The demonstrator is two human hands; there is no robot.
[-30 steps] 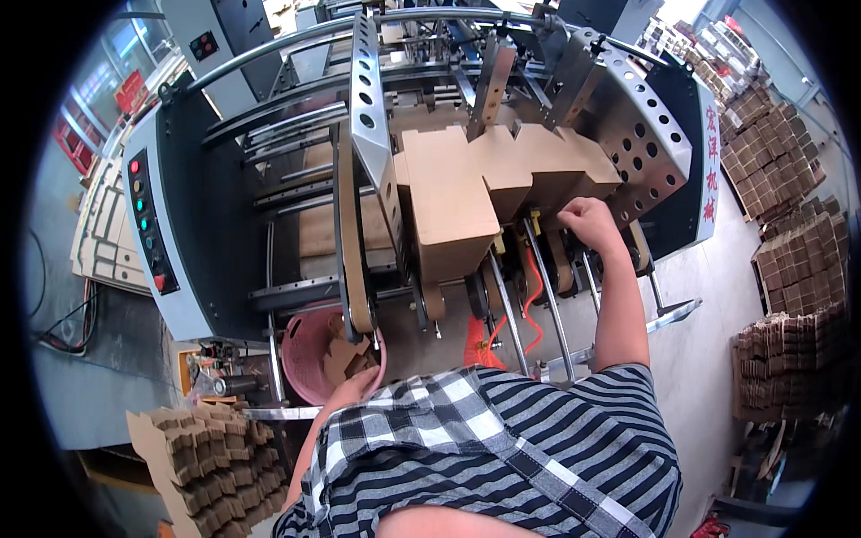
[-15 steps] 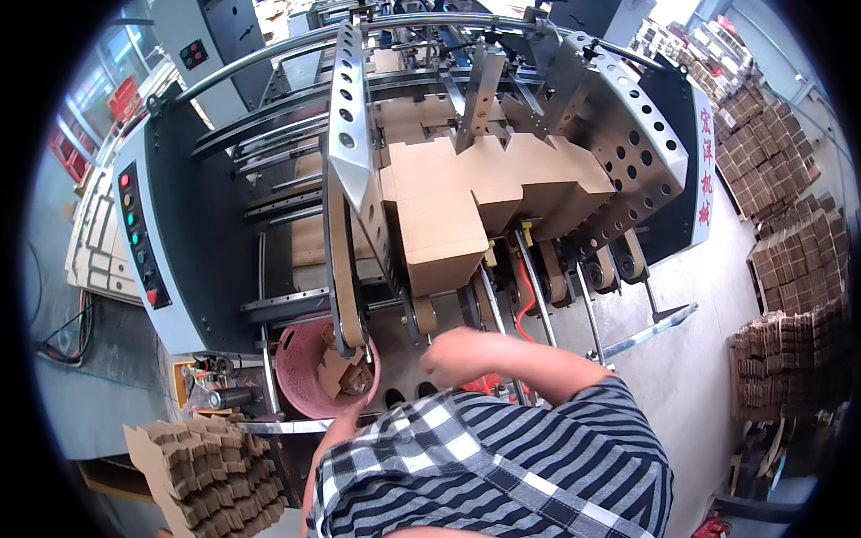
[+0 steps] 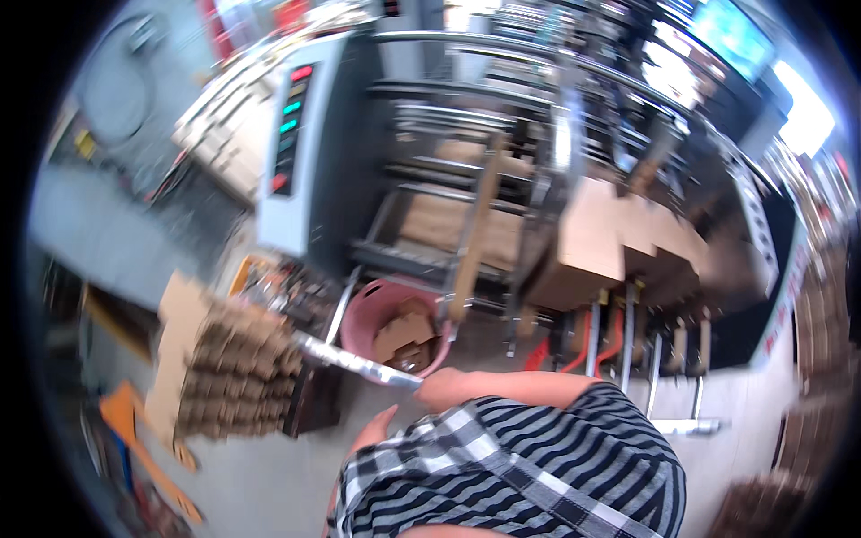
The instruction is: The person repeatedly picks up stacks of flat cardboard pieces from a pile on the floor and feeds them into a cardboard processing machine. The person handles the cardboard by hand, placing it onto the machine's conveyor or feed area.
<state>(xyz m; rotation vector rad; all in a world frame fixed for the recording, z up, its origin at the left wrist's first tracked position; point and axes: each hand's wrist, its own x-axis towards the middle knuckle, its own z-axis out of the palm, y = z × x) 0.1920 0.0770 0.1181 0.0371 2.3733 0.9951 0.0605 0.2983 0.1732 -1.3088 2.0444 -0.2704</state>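
Observation:
My right hand (image 3: pixel 441 389) reaches across my body to the end of a silvery rail (image 3: pixel 359 360), just below a pink basket (image 3: pixel 362 309). Motion smears its fingers, and whether it touches the rail I cannot tell. My left hand (image 3: pixel 377 426) is low beside my shirt, a finger stretched out and nothing seen in it; the rest is partly hidden. Brown cardboard scraps (image 3: pixel 405 339) lie inside the basket. A row of folded brown cardboard boxes (image 3: pixel 592 233) stands in the machine's outlet, away from both hands.
A stack of cardboard blanks (image 3: pixel 238 372) stands at the left, by an orange frame (image 3: pixel 134 421). The machine's control panel (image 3: pixel 291 130) has red and green buttons. Metal rods (image 3: pixel 594 341) jut toward me below the boxes. More cardboard stacks (image 3: pixel 821 359) line the right side.
My view has swung left, so the machine and boxes sit further right and the left stack shows more fully. My right hand is now by the rail and basket.

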